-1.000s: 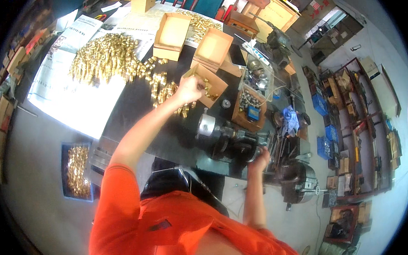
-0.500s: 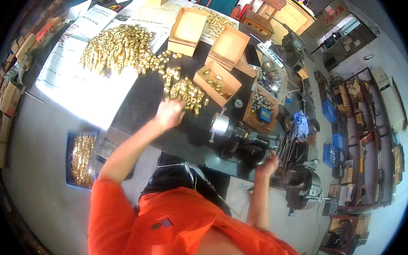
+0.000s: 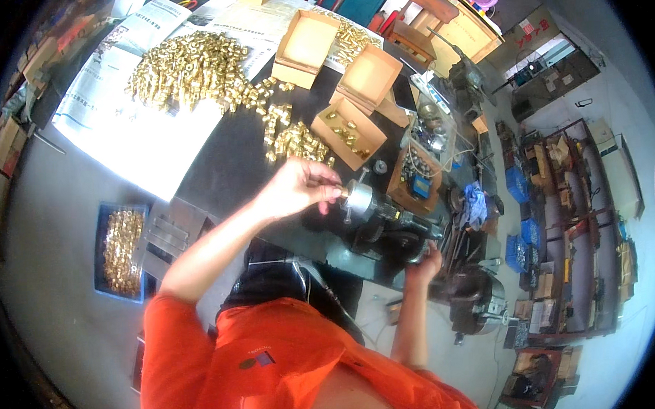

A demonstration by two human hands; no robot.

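Observation:
My left hand [image 3: 303,189] pinches a small brass fitting [image 3: 342,192] between thumb and fingers, at the front face of a round silver chuck [image 3: 359,200]. The chuck sits on the left end of a small dark bench machine [image 3: 394,218]. At the machine's right end my right hand [image 3: 424,266] is closed on a handle that its fingers mostly hide. Just beyond my left hand lies a small pile of brass fittings [image 3: 298,141], running back to a larger heap of fittings [image 3: 190,68] on newspaper. An open cardboard box [image 3: 366,157] behind the chuck holds several fittings.
More cardboard boxes [image 3: 308,41] stand farther back on the dark table. Right of the machine are a wooden tray [image 3: 404,190], a blue rag [image 3: 475,205] and a vise [image 3: 478,300]. A blue crate [image 3: 100,269] of brass parts is at lower left. Shelving [image 3: 577,230] lines the right.
My left hand has moved right from the small pile to the chuck, now with a brass fitting in its fingertips. My right hand stays at the machine's right end.

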